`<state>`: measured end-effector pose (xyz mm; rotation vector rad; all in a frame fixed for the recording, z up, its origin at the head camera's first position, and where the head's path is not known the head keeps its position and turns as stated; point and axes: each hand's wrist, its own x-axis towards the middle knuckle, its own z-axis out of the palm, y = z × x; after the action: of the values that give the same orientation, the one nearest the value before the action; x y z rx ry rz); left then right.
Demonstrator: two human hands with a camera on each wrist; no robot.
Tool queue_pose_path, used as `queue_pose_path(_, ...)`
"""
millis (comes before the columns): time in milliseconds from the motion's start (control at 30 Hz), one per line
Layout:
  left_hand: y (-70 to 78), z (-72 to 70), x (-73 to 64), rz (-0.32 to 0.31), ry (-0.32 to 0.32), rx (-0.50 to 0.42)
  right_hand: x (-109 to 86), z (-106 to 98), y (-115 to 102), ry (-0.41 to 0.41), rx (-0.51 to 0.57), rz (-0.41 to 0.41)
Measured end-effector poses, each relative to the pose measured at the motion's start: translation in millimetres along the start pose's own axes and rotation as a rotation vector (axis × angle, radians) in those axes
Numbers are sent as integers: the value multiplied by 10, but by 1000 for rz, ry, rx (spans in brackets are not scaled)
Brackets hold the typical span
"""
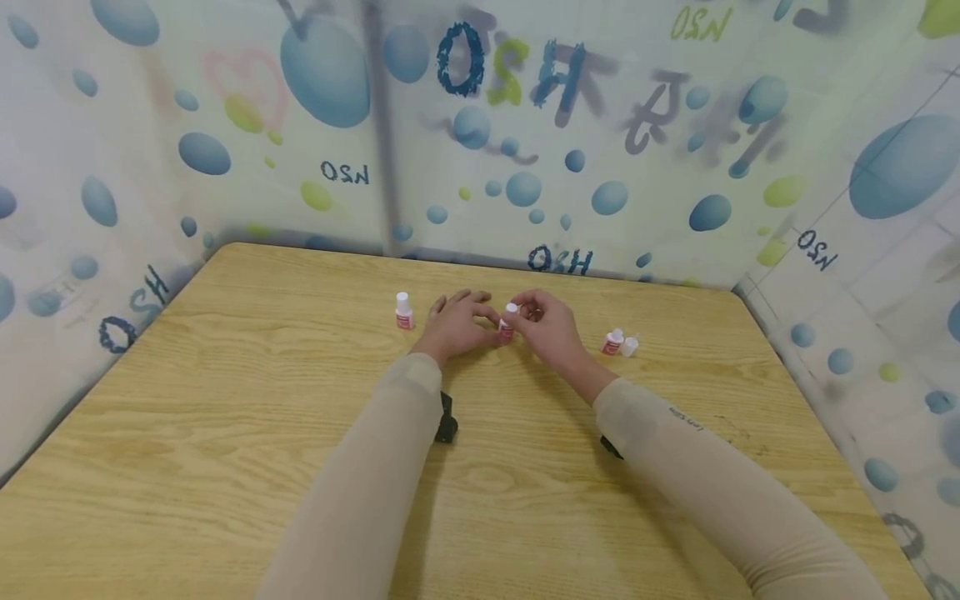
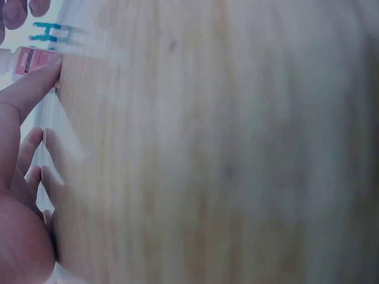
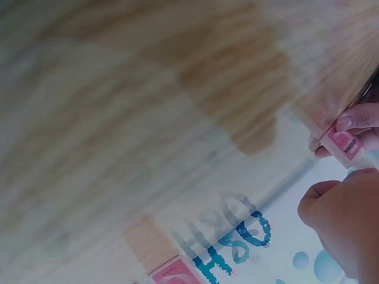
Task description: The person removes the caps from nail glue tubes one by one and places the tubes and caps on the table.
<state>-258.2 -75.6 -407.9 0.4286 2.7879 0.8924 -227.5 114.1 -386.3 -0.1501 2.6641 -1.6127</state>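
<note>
A small white bottle with a red-and-pink label (image 1: 507, 327) stands on the table between both hands. My left hand (image 1: 459, 325) pinches its lower part between thumb and finger, the other fingers spread low over the wood. From the other side my right hand (image 1: 551, 329) grips the white cap (image 1: 512, 308) at the top. In the left wrist view a left digit presses near the bottle's base (image 2: 35, 61). The right wrist view has the label (image 3: 345, 145) facing the camera, with the curled right fingers covering most of the cap.
A similar capped bottle (image 1: 404, 312) stands upright left of the hands. To the right is another bottle (image 1: 612, 342), with a loose white cap (image 1: 630, 346) beside it. Patterned curtain walls (image 1: 480, 167) border the wooden table (image 1: 225, 400). A black device (image 1: 447, 419) shows under the left wrist.
</note>
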Motion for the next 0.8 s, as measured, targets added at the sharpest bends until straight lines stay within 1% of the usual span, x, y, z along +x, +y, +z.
queue_pose_path(367, 7, 2, 0, 3, 5, -10, 1, -17, 11, -38, 1, -64)
queue_pose_path(500, 12, -3, -3, 1, 4, -1, 4, -16, 11, -52, 25, -46)
queue_pose_path(600, 15, -6, 0, -4, 0, 1, 5, -14, 6, -46, 39, -23)
queue_pose_path(800, 14, -8, 0, -1, -1, -5, 1, -20, 3, -38, 36, 2)
